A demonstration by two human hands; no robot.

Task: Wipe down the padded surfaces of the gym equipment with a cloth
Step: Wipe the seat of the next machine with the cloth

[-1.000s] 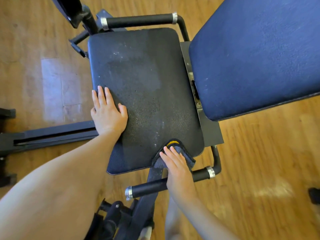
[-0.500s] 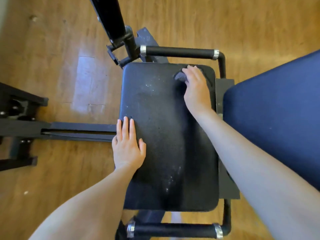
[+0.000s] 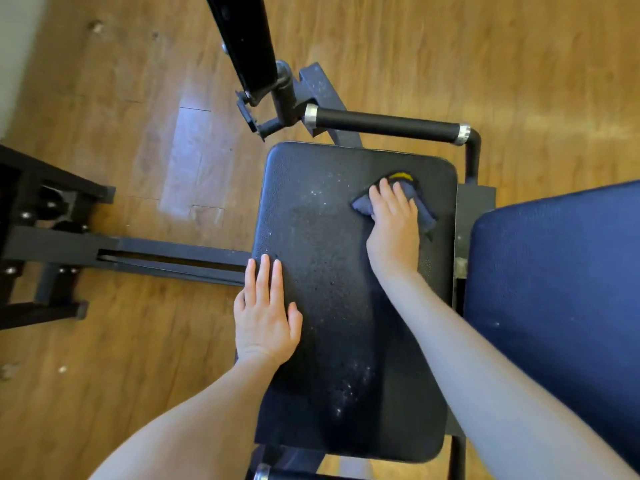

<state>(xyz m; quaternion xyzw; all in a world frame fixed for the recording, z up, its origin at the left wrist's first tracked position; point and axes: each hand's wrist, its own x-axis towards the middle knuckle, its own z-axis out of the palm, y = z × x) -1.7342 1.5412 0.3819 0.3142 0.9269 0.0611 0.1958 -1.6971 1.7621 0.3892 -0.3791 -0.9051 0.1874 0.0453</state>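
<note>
A black padded seat fills the middle of the view, speckled with pale spots. My right hand presses a dark blue cloth with a yellow tag flat against the seat's far right part, fingers straight. My left hand rests flat on the seat's left edge with straight fingers and holds nothing. A dark blue padded backrest lies to the right of the seat.
A black foam handle bar runs past the seat's far edge, and another handle shows at the near edge. A black upright post rises at the top. A dark metal frame sits at the left on the wooden floor.
My right hand swept the cloth from the seat's near edge up to its far right corner, then drew it back a little toward me. My left hand stayed on the left edge.
</note>
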